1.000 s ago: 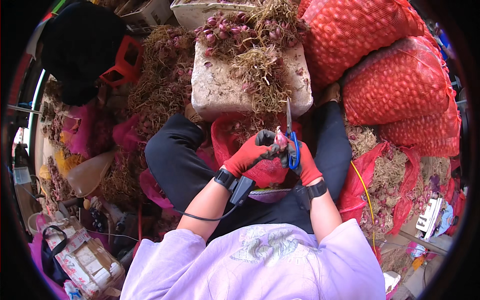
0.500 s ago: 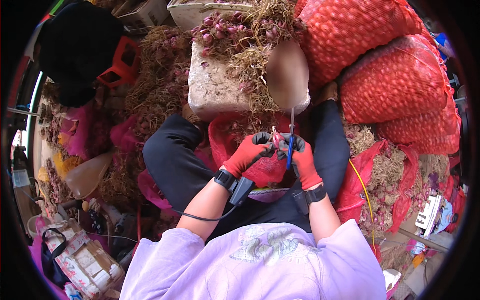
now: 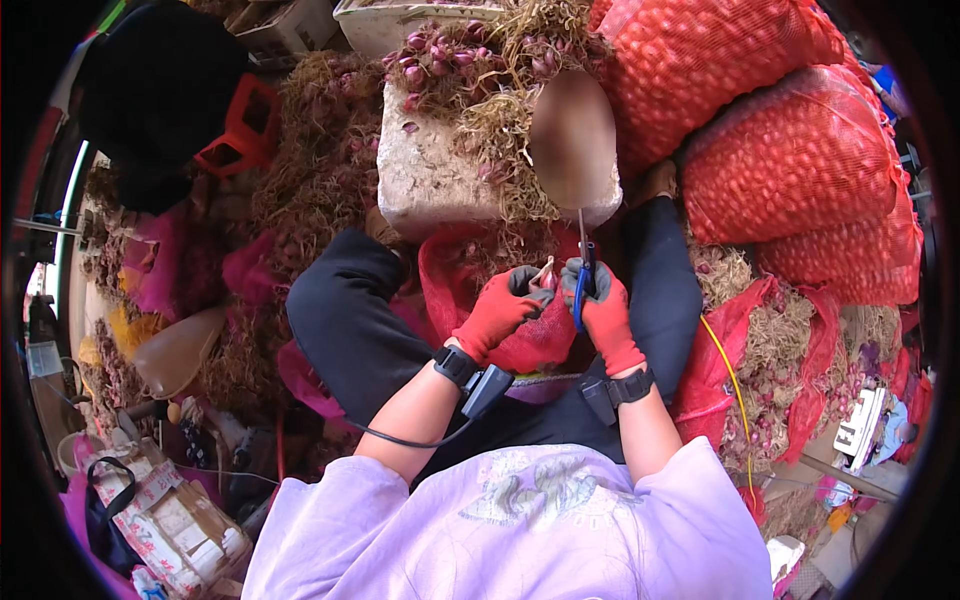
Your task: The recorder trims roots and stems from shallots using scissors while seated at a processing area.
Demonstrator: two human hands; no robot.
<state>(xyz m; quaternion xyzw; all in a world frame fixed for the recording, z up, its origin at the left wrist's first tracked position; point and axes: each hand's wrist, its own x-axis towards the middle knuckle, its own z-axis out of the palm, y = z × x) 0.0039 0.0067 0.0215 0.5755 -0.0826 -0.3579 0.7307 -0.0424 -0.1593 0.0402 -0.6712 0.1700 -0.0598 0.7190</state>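
My left hand (image 3: 500, 312), in a red glove with dark fingertips, pinches a shallot (image 3: 544, 274) whose pale, dry neck points up; the fingers hide part of the bulb. Just to its right, my right hand (image 3: 606, 316), gloved alike, is closed on blue-handled scissors (image 3: 582, 285). Their blades point away from me, and a small gap parts them from the shallot. Below both hands, between my knees, lies a red mesh bag (image 3: 440, 268). Beyond it stands a dirty white foam block (image 3: 430, 180) with bunches of dried shallots (image 3: 437, 65) on top.
Large red mesh sacks (image 3: 790, 160) full of bulbs are stacked at the far right. Dry stalks and shallots (image 3: 325, 150) heap up at the left, near a red plastic stool (image 3: 243, 125). A yellow cord (image 3: 728, 370) runs along my right side.
My hands have drawn apart, with the scissors moving away from the shallot. The shallot has turned in my left fingers and now shows less of its purple bulb.
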